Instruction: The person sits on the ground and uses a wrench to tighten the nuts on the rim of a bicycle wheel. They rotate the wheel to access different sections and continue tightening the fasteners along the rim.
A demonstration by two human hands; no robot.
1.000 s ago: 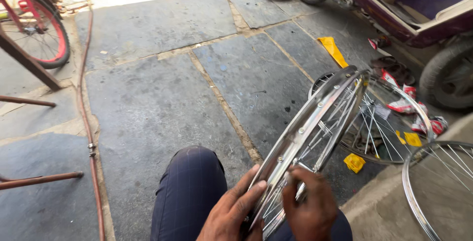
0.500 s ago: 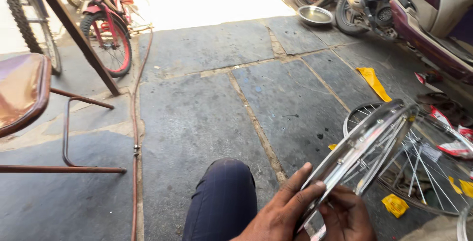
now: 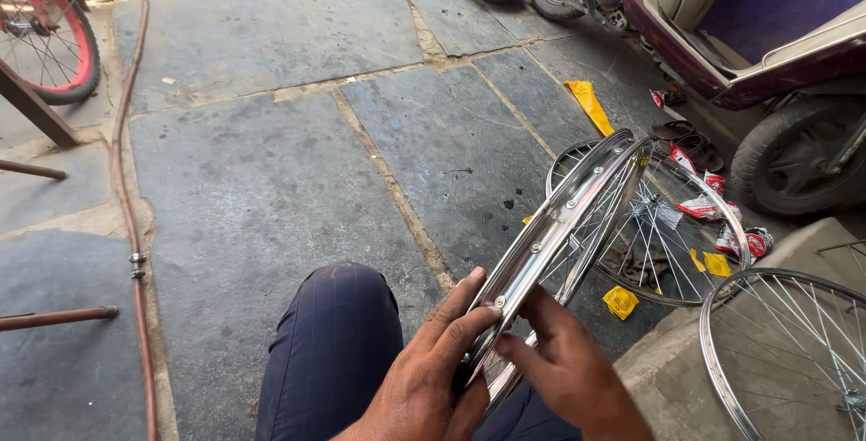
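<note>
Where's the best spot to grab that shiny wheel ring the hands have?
Probably the near end of the wheel rim, where the left hand and right hand pinch it from either side. It stands on edge, so its narrow sides are easy to clasp, clear of spokes.

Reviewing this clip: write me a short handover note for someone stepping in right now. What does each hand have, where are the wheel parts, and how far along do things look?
Left hand: fingers wrapped over the near edge of the chrome wheel rim, steadying it on edge above the knee.
Right hand: on the rim's other side, fingertips at the spokes near the bottom; no tool visible.
Nearby: a second spoked wheel lies flat on the stone floor behind the held rim; a third wheel rests on the concrete step at right.
Done: spokes are already fitted in the held rim.
Left: probably checking or adjusting the spokes; how many remain cannot be told.
</note>
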